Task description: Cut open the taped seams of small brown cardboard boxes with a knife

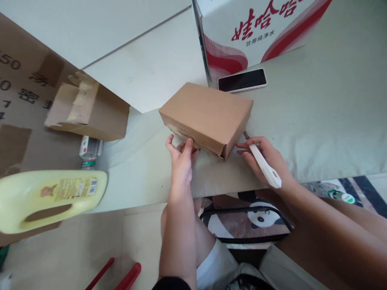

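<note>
A brown cardboard box (208, 117) lies closed on the pale green covered surface, its near side torn along the lower edge and a small gap at its near right corner. My left hand (182, 161) grips that near lower edge, thumb against the side and some fingers hidden beneath. My right hand (269, 159) is closed around a white-handled knife (264, 165), its handle end toward me. Only a short bit of dark metal shows past the fingers, by the box's right side. My right fingertips are at the box's near right corner; whether they touch it I cannot tell.
Behind the box lie a phone (242, 80) and a red-and-white carton (256, 36), beside a large white box (157, 60). Leftward are an open cardboard box (105, 110), a clear bottle (90, 151) and a yellow jug (90, 181). The surface's near edge runs before my knees.
</note>
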The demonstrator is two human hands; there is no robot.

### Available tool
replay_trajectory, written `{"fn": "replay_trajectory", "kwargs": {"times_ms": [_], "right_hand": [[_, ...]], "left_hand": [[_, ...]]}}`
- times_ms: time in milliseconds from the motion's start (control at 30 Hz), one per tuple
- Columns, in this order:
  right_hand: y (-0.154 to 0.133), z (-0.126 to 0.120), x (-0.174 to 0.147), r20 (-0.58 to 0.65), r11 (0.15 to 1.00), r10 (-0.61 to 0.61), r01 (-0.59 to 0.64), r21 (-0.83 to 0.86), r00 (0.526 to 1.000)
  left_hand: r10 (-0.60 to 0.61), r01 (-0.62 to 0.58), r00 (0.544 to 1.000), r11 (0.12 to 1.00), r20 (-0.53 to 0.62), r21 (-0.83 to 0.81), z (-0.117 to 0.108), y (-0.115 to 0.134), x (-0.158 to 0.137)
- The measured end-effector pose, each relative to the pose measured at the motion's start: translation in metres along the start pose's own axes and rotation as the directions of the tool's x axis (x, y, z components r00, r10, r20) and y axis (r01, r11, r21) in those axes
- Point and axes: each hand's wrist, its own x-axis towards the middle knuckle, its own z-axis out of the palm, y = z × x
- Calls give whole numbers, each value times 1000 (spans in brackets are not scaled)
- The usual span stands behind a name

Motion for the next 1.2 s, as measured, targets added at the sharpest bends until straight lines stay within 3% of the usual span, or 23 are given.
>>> {"fn": "replay_trajectory", "kwargs": {"times_ms": [433, 600, 667, 867, 1200], "right_hand": [[5, -2, 2, -32, 998, 10, -8, 64, 999], [7, -5, -11, -130, 966, -156, 179, 186, 979], [10, -5, -16, -117, 951, -217, 237, 199, 969], [18, 4, -22, -37, 953, -239, 242, 185, 970], [9, 1, -21, -33, 888, -438, 438, 142, 898]], "left_hand": [[19, -19, 999, 1000, 29, -20, -5, 0, 2], [31, -30, 998, 999, 51, -19, -7, 1, -2], [48, -47, 998, 999, 50, -15, -7, 1, -2], [120, -130, 987, 987, 110, 93, -9, -4, -1], [122, -143, 984, 975, 126, 172, -10, -6, 1]]}}
